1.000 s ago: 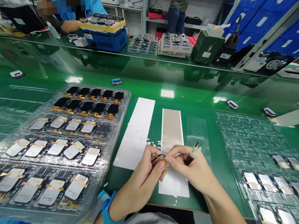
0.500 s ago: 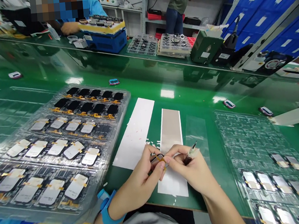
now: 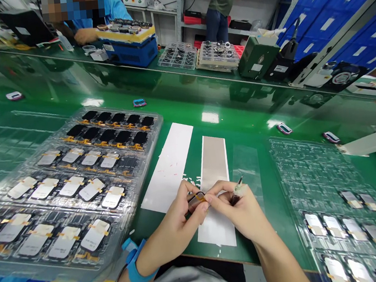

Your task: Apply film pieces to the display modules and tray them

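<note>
Your left hand (image 3: 190,209) pinches the small screen module (image 3: 196,197) between thumb and fingers, holding it above the surface (image 3: 179,111) near the grey-beige strip (image 3: 213,158). From your right hand (image 3: 225,199), the module lies immediately to the left, at the fingertips; the left hand is the nearer, wrapped about it. The module sits tilted, and your fingers cover too much to tell its long axis. Your right thumb and forefinger press together at its right end, by the orange ribbon; what exactly they grip there is hidden. That hand also keeps a pen-like tool (image 3: 240,190) tucked in its curled fingers, thin tip pointing up and away from you. No brand is readable: the module backs in the left tray (image 3: 129,163) carry print too small to make out, as does the white label (image 3: 256,68) on the dark green box (image 3: 257,55).
</note>
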Available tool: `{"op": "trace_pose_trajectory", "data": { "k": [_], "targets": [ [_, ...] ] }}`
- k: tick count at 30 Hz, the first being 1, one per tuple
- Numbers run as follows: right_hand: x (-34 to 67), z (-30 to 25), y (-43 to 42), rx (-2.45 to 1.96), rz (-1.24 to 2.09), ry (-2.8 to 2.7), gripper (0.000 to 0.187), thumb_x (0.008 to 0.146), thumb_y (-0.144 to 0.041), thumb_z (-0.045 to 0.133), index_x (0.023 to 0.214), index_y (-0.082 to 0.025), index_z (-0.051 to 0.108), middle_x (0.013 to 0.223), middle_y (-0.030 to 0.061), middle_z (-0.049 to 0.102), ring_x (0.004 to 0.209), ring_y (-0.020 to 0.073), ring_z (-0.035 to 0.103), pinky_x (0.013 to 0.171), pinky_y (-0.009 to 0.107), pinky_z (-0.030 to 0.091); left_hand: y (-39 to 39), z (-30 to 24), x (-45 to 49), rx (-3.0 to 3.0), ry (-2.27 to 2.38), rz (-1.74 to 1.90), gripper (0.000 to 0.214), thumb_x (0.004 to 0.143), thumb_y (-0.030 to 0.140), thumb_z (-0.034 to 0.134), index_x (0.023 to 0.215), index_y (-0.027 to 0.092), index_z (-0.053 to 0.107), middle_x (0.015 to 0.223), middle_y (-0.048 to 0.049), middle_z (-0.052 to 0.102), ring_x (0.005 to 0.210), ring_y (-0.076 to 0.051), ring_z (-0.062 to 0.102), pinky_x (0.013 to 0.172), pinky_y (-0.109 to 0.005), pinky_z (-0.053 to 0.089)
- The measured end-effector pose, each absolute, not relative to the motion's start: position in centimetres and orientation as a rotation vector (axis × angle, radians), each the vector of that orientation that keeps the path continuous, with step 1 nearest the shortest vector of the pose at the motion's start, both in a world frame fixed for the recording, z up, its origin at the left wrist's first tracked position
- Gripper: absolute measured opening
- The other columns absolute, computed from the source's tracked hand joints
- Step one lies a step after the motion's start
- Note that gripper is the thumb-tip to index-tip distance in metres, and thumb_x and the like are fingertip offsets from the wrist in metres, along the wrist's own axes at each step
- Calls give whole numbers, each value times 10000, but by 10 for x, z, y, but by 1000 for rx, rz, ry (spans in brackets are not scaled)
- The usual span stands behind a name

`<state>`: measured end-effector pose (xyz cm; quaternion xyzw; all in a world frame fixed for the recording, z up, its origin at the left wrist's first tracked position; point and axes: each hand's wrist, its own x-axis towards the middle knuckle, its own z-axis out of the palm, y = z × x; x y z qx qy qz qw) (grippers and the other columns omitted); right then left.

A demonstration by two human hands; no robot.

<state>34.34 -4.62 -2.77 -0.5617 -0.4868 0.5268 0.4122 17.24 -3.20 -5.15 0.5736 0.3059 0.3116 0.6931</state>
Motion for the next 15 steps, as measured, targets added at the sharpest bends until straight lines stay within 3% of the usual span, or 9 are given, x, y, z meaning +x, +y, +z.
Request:
{"op": "trace_pose_trajectory", "data": {
  "k": [4, 15],
  "targets": [
    [344, -26, -45, -1415, 1333, -1236, 325, 804, -496, 700, 707, -188, 665, 447, -112, 232, 442, 72, 171, 462, 258, 134, -31, -50, 173, 1293, 653, 694, 77, 1069, 304, 327, 1021, 244, 331, 736, 63, 391, 652, -123, 329, 597, -256, 296],
    [342, -29, -43, -1419, 1318, -1226, 296, 800, -465, 703, 711, -183, 690, 457, -106, 247, 456, 75, 169, 465, 254, 148, -32, -54, 175, 1308, 732, 720, 130, 1042, 337, 406, 995, 243, 330, 721, 79, 339, 585, -110, 259, 516, -233, 244]
  ]
}}
